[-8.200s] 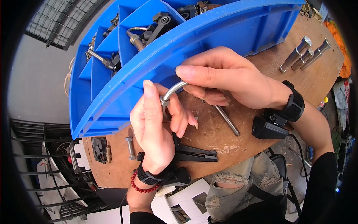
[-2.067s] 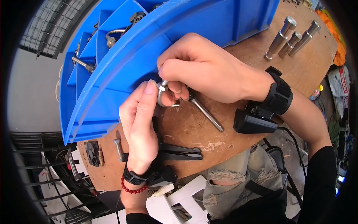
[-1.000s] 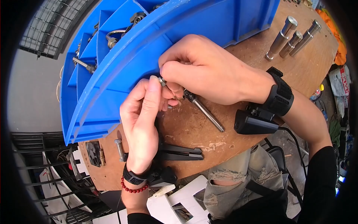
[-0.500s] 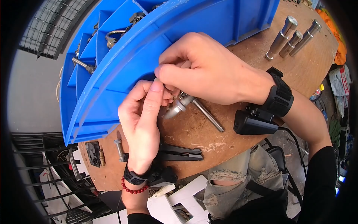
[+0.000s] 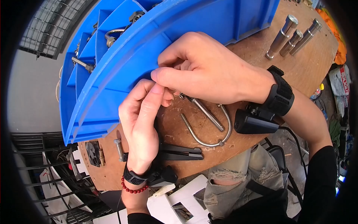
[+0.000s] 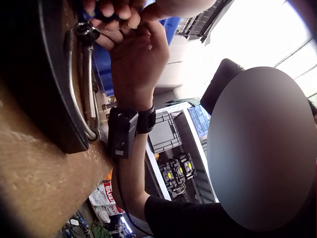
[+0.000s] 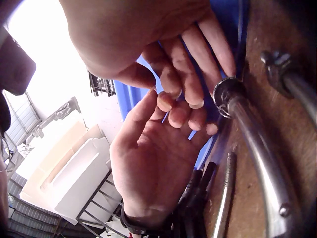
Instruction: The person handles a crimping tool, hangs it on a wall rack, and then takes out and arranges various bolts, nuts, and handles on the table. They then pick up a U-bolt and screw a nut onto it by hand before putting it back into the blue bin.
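In the head view, the left hand (image 5: 140,119) and right hand (image 5: 205,71) meet at the thumb tips in front of the blue bin (image 5: 123,71). The right wrist view shows the left hand (image 7: 156,156) palm up, fingers loosely bent, below the relaxed fingers of the right hand (image 7: 148,39); nothing shows between them. Below the hands, a steel U-bolt (image 5: 203,143) lies on the wooden table (image 5: 238,128), its bend towards the person. A straight steel pin (image 5: 209,115) with a dark head lies across the U-bolt's opening; its head end is partly behind the right hand.
Several steel cylinders (image 5: 282,39) stand at the back right. A black clamp-like piece (image 5: 182,152) lies beside the left wrist. At left are a hex bolt (image 5: 119,149), a brass fitting (image 5: 101,156) and a small black fan (image 5: 92,154). The bin's compartments hold metal parts.
The U-bolt, held between both hands earlier, left the fingers as a blur half a second ago and now lies on the table. The hands have stayed almost in place.
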A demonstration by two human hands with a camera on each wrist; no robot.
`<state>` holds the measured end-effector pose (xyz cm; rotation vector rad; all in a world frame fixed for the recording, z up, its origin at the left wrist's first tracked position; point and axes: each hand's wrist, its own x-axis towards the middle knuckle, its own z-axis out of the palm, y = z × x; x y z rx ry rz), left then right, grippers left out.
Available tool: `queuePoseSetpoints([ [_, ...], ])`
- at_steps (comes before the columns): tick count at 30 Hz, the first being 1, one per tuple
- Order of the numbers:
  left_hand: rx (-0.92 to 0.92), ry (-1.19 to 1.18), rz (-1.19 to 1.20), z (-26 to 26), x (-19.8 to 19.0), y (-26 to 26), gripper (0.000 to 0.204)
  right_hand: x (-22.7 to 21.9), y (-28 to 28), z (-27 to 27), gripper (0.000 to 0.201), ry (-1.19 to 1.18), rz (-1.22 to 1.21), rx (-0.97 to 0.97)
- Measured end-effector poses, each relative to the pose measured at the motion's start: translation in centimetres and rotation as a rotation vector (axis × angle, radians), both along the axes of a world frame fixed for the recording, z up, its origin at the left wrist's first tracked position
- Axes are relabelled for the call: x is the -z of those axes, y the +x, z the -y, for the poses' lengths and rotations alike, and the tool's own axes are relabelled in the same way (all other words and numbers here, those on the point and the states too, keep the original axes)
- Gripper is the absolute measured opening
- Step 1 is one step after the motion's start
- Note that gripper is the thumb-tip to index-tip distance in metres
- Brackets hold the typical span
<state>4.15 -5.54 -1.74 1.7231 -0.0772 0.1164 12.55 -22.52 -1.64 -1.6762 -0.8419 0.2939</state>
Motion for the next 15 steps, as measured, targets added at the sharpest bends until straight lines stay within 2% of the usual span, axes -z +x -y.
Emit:
queuePoseSetpoints([
  [5,0.041,0.150,-0.053,0.3,-1.4,-0.9,0.024,-0.2,0.1,0.1,0.034,-0.092,0.117,0.072],
  [7,0.258,0.254,0.054,0.0,-1.0,-1.0,0.022,-0.3,0.1,0.1,0.035,-0.102,0.121,0.078],
  [9,0.501,0.418,0.054,0.6,-2.1,-1.0,0.028,-0.2,0.1,0.0,0.036,-0.085,0.116,0.082],
  [11,0.556,0.611,0.026,0.9,-1.9,-1.2,0.030,0.3,0.1,-0.2,0.036,-0.044,0.104,0.087],
  [15,0.544,0.676,0.038,1.2,-1.0,-1.2,0.030,0.2,0.1,-0.2,0.037,-0.050,0.110,0.074],
])
